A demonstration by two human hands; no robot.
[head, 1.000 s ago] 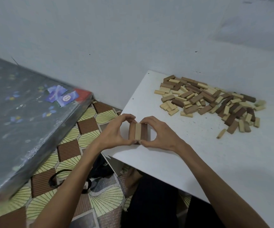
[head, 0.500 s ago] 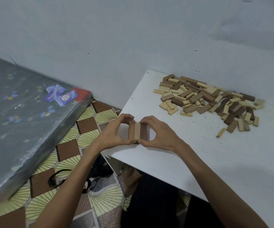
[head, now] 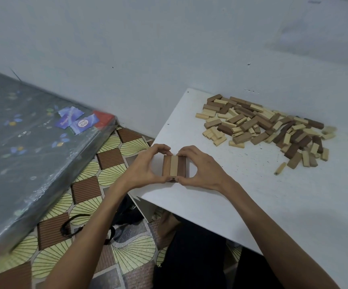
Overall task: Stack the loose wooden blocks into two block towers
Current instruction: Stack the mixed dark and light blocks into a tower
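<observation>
fingers [head: 164, 150] still squeeze the three blocks [head: 174, 166]; nothing moved.

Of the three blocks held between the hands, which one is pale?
The middle block: light cream, flanked by a reddish-brown block and a darker brown block.

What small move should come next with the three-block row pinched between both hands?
Probably let go and fetch another block. The row of three wooden blocks looks squared on the white table, framed by the left hand and right hand; the pile of loose wooden blocks waits far right.
</observation>
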